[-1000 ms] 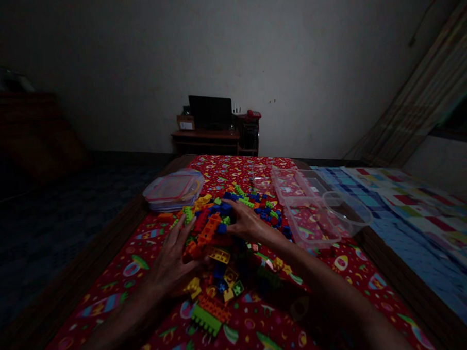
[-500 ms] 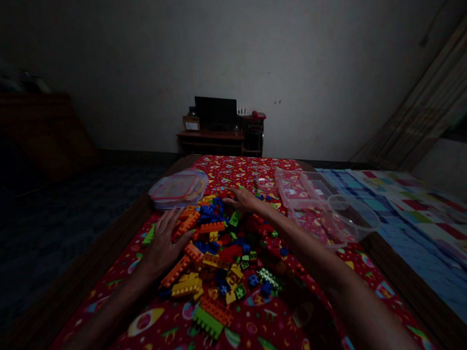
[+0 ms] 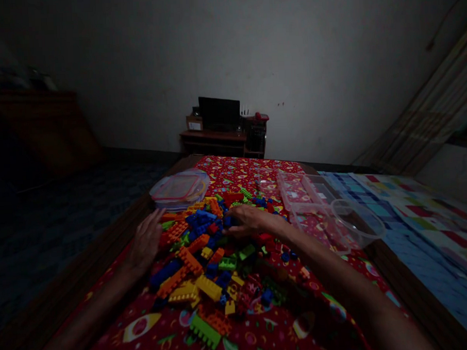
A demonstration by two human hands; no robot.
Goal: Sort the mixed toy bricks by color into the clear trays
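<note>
Orange brick (image 3: 177, 232) near left hand (image 3: 144, 245) apparently slants far-right.

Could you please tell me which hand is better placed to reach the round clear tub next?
The right, probably: the tub sits on the right hand's side, while the left hand is across the block pile.

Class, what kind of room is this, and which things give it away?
Probably a bedroom or living room at home: a patchwork-patterned cover on the right, a desk with a dark screen, and a curtain.
</note>
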